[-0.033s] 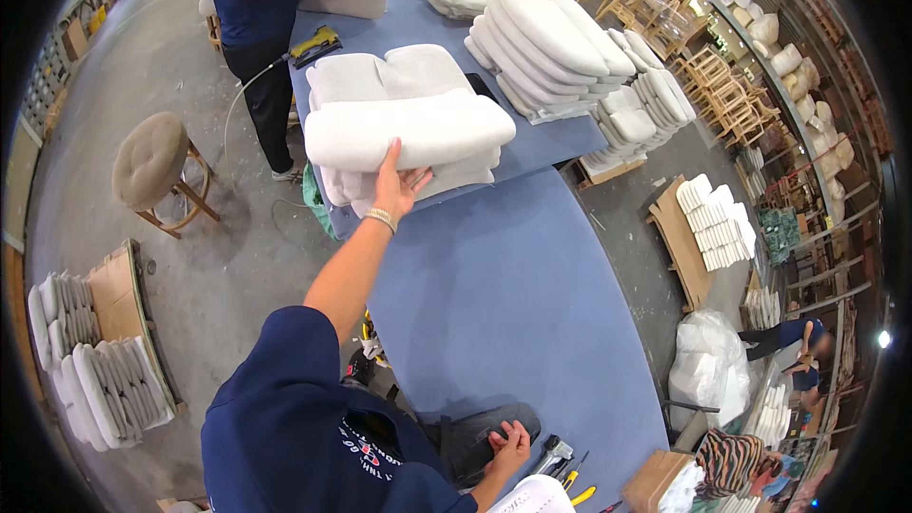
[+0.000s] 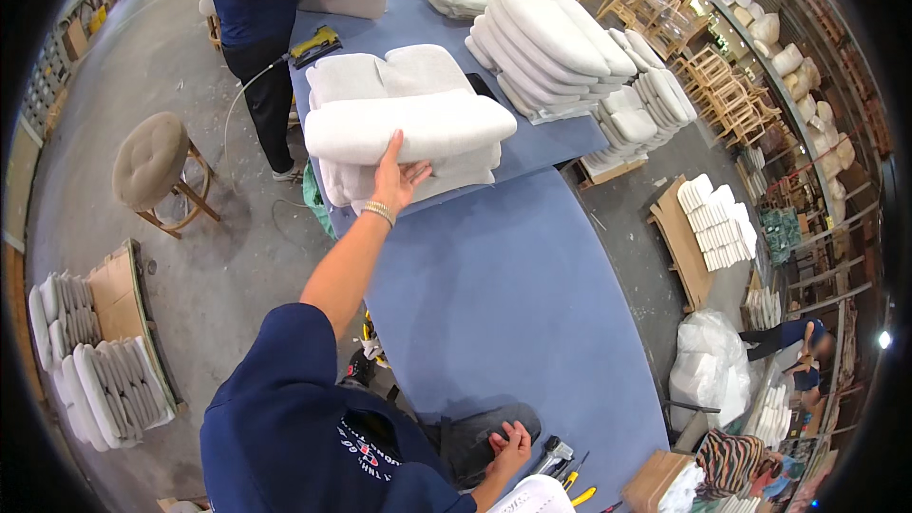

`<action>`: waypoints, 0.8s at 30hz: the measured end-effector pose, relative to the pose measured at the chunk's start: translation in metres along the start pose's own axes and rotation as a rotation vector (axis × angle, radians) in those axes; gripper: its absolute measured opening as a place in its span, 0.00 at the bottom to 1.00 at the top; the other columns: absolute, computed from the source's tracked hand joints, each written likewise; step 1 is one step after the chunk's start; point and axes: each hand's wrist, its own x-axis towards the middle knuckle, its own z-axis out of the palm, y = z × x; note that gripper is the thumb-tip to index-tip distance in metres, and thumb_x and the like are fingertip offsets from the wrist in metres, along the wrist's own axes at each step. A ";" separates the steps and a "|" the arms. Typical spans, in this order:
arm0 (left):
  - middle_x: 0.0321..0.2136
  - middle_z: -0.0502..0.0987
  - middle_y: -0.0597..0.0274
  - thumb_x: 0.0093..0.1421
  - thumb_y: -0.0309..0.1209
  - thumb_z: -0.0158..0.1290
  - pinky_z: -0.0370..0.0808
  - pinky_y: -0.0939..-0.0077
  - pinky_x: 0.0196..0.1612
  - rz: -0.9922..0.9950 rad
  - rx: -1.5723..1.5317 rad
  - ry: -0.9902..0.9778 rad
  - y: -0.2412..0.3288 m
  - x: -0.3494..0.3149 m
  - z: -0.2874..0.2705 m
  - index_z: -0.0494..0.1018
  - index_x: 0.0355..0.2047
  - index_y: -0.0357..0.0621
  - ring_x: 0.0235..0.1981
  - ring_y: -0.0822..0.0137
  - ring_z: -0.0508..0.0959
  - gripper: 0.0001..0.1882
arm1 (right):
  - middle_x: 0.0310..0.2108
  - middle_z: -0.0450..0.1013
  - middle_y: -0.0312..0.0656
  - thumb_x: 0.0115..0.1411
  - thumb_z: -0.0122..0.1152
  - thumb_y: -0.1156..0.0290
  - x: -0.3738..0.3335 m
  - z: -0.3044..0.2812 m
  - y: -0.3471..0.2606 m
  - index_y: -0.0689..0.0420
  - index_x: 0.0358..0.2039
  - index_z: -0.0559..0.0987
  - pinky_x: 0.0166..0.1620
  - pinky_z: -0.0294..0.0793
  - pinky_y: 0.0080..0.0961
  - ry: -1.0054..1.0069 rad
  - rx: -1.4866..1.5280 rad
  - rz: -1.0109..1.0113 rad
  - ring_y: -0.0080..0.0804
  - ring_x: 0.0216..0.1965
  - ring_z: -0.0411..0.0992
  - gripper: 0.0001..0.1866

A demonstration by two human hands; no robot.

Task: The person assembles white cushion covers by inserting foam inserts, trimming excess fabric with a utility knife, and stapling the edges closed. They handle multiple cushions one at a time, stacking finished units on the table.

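Observation:
My left hand (image 2: 401,173) reaches forward to a stack of pale padded cushions. Its thumb lies on the front face of the long, rounded white cushion (image 2: 437,123) on top, and the other fingers curl beneath that cushion's lower edge. More cushions (image 2: 456,174) lie under it, partly hidden by the hand. My right hand (image 2: 509,448) is low, close to my body, with its fingers loosely curled and nothing visible in them. It is beside a dark grey padded piece (image 2: 480,437). Just to its right lies a silver and black air tool (image 2: 554,454).
A yellow-handled tool (image 2: 573,480) lies near the right hand. Taller cushion stacks (image 2: 546,47) stand at the far right of the blue table (image 2: 503,275). A yellow and black staple gun (image 2: 318,43) with a hose is at the far left. A co-worker (image 2: 256,19) stands beyond; a round stool (image 2: 152,161) is left.
My left hand and forearm have shifted very slightly, and the top cushion's near edge is raised a little. The right hand has not visibly moved.

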 end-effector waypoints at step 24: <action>0.66 0.59 0.41 0.66 0.34 0.61 0.74 0.50 0.65 0.256 0.103 -0.084 0.055 0.222 0.001 0.53 0.67 0.29 0.64 0.42 0.67 0.39 | 0.36 0.81 0.45 0.75 0.49 0.59 0.034 0.024 -0.017 0.56 0.55 0.73 0.15 0.73 0.20 0.160 -0.239 0.230 0.29 0.16 0.75 0.17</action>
